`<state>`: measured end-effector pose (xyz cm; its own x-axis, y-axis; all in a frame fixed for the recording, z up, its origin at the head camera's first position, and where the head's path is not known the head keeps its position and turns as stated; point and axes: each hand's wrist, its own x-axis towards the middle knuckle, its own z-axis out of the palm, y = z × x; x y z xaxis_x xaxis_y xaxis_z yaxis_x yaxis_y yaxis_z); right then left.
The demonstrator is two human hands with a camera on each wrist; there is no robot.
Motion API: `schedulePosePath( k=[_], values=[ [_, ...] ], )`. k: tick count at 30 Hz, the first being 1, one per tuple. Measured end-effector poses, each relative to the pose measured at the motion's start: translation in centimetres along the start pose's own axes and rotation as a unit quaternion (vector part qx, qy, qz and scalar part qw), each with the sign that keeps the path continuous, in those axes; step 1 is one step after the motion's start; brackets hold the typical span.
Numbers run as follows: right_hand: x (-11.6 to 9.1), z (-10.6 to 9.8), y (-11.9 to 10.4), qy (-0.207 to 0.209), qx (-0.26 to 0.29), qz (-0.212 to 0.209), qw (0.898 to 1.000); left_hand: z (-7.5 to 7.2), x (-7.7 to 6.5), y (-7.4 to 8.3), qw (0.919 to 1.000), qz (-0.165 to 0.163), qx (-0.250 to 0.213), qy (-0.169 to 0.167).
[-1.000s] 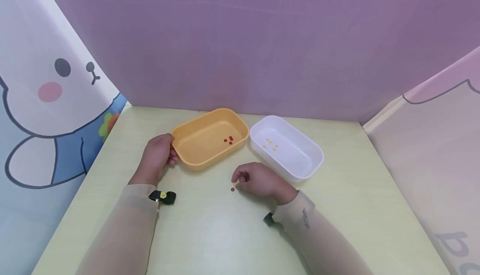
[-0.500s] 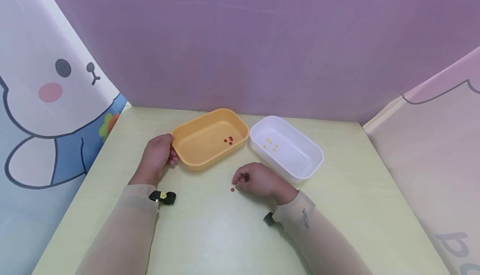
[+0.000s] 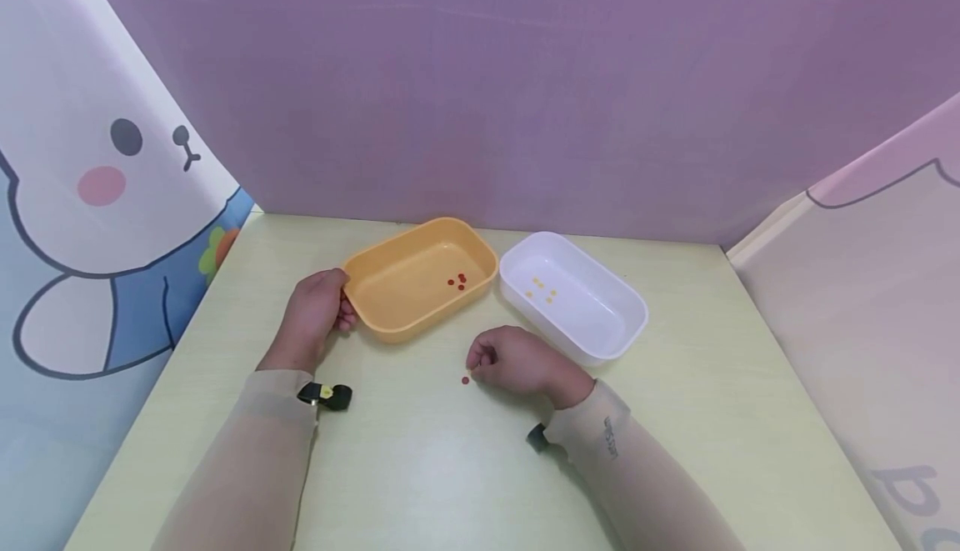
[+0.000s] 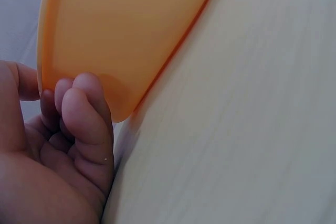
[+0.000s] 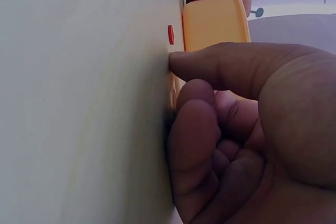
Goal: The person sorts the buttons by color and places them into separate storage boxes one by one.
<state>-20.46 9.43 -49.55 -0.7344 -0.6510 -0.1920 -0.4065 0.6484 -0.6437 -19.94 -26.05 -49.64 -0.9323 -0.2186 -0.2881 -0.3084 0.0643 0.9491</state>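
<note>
At the left end of a yellow-orange plastic tray (image 3: pixel 408 318), my left hand (image 3: pixel 317 305) grips the rim, its other fingers curled under against the outer wall. My right hand (image 3: pixel 517 359) is low on the table, thumb and curled fingers around a small yellow disc (image 5: pixel 175 94) that is mostly hidden. Just beyond the thumb tip lies a small red disc (image 3: pixel 465 380), flat on the table and apart from the hand. Several red discs (image 3: pixel 461 287) are in the orange tray, towards its right end.
A white tray (image 3: pixel 611 338) stands right of the orange one, behind my right hand, with several yellow discs (image 3: pixel 549 300) in it. A purple wall (image 3: pixel 480 117) closes off the back of the pale table (image 3: pixel 405 468). Printed panels rise at both sides.
My right hand's fingertips have shifted very slightly to the right beside the red disc. The left hand and both trays stay where they were.
</note>
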Motion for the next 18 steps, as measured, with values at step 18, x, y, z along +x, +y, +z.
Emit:
schedulePosePath(
  k=[18],
  values=[
    [0.04,0.26,0.44,0.015,0.017,-0.006,1.000,-0.21,0.37,-0.12,0.9998,-0.016,0.009,-0.006]
  ],
)
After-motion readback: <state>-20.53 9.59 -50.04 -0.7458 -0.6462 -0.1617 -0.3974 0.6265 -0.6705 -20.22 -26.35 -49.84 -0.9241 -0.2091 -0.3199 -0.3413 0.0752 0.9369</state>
